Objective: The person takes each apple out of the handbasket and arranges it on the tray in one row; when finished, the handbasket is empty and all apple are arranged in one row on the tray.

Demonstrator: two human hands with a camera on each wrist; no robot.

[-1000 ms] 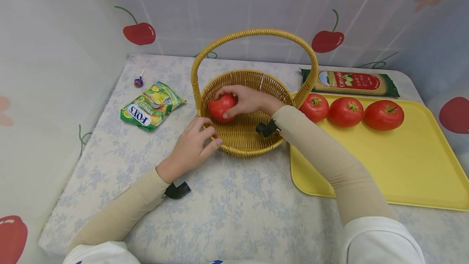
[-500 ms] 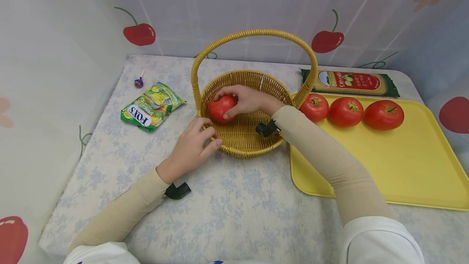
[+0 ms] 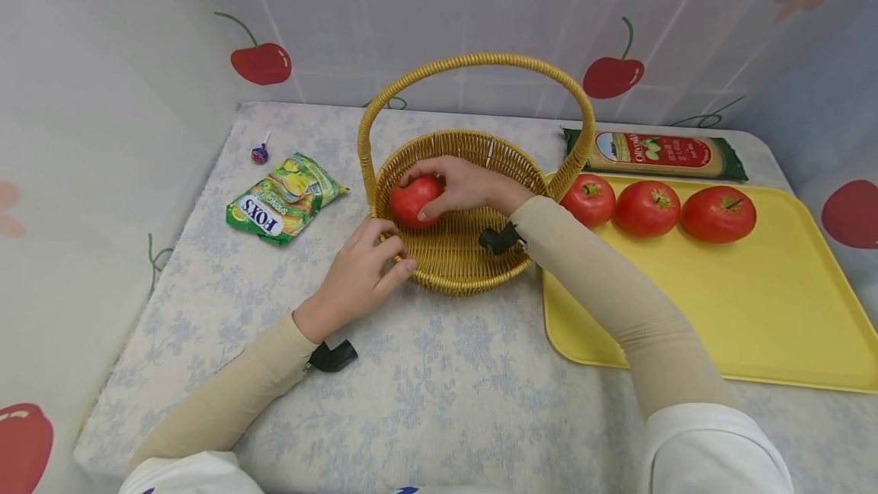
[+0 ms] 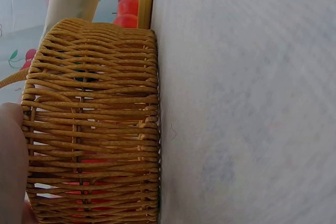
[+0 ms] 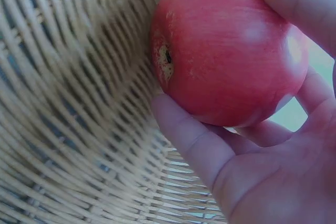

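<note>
In the head view my right hand [image 3: 461, 187] reaches into a yellow woven basket [image 3: 473, 287] and grips a red apple [image 3: 415, 203] at the basket's left side. The right wrist view shows fingers and thumb curled round that apple [image 5: 231, 51], its russet stem hollow facing the woven wall [image 5: 89, 103]. My left hand [image 3: 358, 271] holds the basket's near-left rim, thumb outside at the front. Seen from the left wrist, the basket's side [image 4: 94, 124] stands on the cloth, with red showing through the weave. The basket's tall handle [image 3: 480, 61] arches over my right hand.
Right of the basket lies a yellow tray [image 3: 686, 311] with three red apples [image 3: 647, 210] along its far edge. Behind the tray is a pack of pasta [image 3: 668, 155]. A green candy bag [image 3: 284, 198] and a lollipop [image 3: 260, 152] lie to the left.
</note>
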